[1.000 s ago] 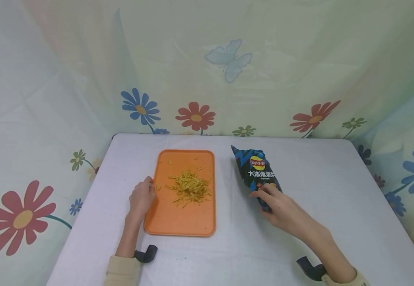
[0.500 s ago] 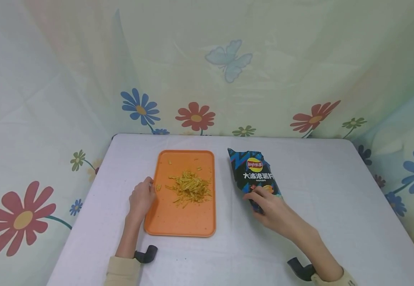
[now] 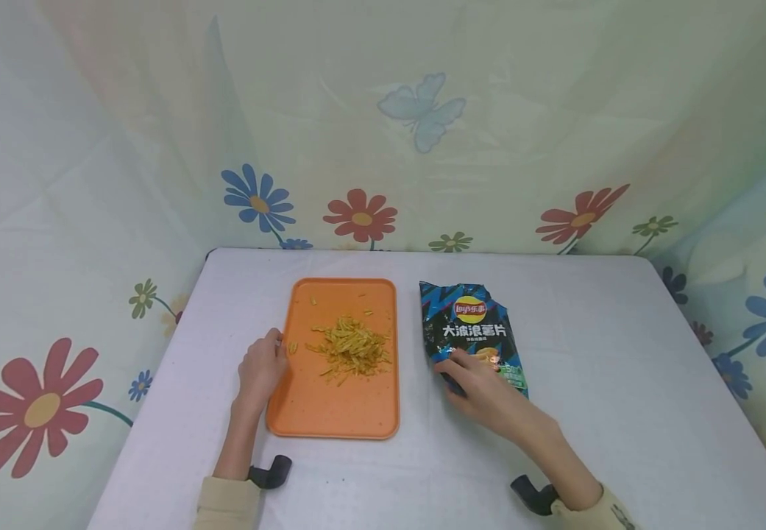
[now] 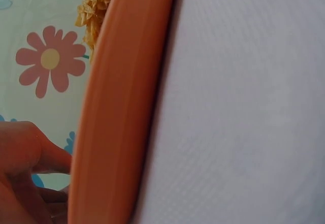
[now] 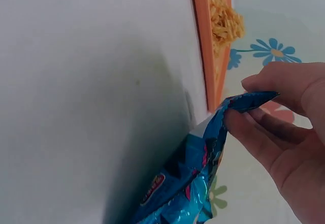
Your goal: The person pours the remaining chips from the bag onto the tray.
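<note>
An orange tray lies on the table with a heap of yellow, stick-shaped snack pieces in it. At the tray's left rim my left hand holds the edge with its fingertips. The left wrist view shows the tray's outer wall close up, with part of the hand behind it. My right hand pinches the lower left edge of a dark blue Lay's chip bag. In the right wrist view the bag's edge is between thumb and fingers. The bag's inside is hidden.
A white cloth covers the table. Loose snack bits lie apart from the heap, and tiny specks dot the cloth in front of the tray. A flower-print curtain hangs behind and at both sides.
My right hand has shifted left and slightly toward me with the chip bag, whose front now faces the head camera more squarely. The left hand and the tray stay in place.
</note>
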Demonstrator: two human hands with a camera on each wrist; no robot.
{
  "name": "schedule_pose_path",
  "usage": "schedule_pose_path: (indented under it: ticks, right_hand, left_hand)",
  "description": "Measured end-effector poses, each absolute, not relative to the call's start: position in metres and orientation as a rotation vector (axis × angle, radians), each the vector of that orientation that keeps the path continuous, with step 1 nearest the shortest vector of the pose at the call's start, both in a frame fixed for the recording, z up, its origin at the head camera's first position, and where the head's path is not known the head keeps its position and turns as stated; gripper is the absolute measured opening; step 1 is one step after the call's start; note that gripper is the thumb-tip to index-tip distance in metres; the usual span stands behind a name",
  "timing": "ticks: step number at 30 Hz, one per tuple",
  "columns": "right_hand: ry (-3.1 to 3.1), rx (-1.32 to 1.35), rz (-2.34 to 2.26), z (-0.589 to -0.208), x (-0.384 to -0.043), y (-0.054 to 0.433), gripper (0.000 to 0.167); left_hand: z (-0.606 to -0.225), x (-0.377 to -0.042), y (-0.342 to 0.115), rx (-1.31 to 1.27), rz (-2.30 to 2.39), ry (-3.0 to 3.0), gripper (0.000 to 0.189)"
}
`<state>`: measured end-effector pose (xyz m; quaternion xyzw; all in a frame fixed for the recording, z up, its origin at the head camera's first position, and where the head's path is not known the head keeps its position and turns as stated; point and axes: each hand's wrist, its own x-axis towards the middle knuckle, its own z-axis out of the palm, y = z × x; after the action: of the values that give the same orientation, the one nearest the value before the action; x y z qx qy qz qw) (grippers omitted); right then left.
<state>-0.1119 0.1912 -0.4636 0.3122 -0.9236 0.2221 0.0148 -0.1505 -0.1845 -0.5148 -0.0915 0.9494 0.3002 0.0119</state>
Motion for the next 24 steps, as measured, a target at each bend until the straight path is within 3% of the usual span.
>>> schedule_pose_path:
  ticks: [24]
  right_hand:
    - [-3.064, 0.756, 0.452, -0.495, -0.101, 0.164, 0.033]
  left_hand:
    - [-0.515, -0.149, -0.185, -0.268, 0.944, 2.968, 0.029]
